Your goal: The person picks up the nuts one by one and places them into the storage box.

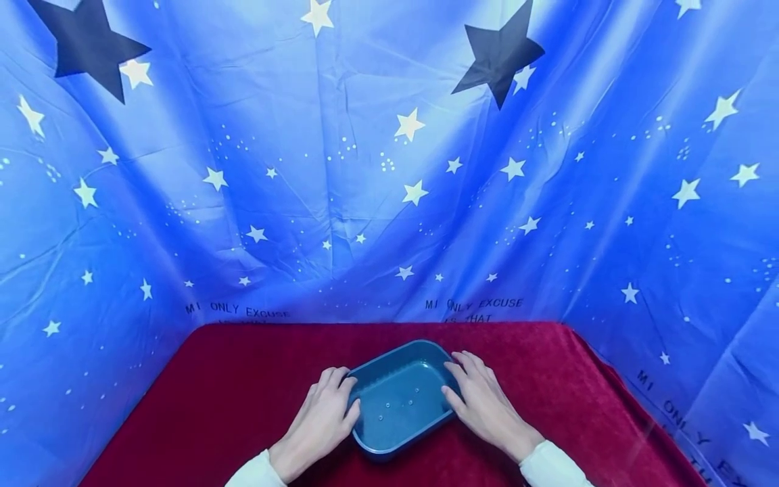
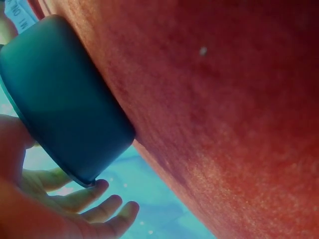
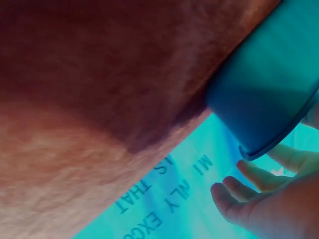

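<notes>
A dark teal rectangular tray point(image 1: 398, 433) with rounded corners and deep walls sits at a slant on the red cloth. Several small round spots show on its inner floor; I cannot tell if they are bumps, holes or drops. My left hand point(image 1: 325, 412) holds the rim at the left end, thumb nearer to me and fingers farther along. At the opposite end, my right hand point(image 1: 483, 402) grips the rim, its thumb reaching over the edge. Both wrist views show the tray's outer wall point(image 2: 65, 94) and its lip, with some fingertips spread past the corner.
A red velvety cloth point(image 1: 243, 379) covers the table. Blue star-printed curtains point(image 1: 365, 169) hang behind it and on both sides, close to the table's edges. A small pale speck point(image 2: 203, 51) lies on the cloth in the left wrist view.
</notes>
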Motion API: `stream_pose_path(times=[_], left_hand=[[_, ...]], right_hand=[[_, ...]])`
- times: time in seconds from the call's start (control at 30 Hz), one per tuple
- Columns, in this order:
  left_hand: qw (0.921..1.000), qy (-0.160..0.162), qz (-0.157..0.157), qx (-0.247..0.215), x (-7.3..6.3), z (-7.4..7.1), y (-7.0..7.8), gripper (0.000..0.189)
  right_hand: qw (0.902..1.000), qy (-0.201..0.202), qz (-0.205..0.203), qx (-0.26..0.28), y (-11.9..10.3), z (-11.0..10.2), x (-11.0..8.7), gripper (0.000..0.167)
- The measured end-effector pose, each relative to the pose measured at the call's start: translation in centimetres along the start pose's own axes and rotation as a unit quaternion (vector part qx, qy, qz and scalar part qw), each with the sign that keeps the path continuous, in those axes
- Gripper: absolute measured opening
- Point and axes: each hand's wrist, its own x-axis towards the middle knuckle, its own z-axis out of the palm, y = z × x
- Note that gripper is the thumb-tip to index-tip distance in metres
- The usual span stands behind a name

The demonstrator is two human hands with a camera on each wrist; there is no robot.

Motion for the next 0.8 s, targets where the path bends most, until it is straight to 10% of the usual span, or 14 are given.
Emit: stream_pose_path(times=[0.8], left_hand=[[0.9996, 0.02, 0.02, 0.003, -1.3, -1.6, 1.5, 0.031]], right_hand=[[0.9914, -0.083, 0.084, 0.055, 0.7, 0.1, -1.6, 0.064]])
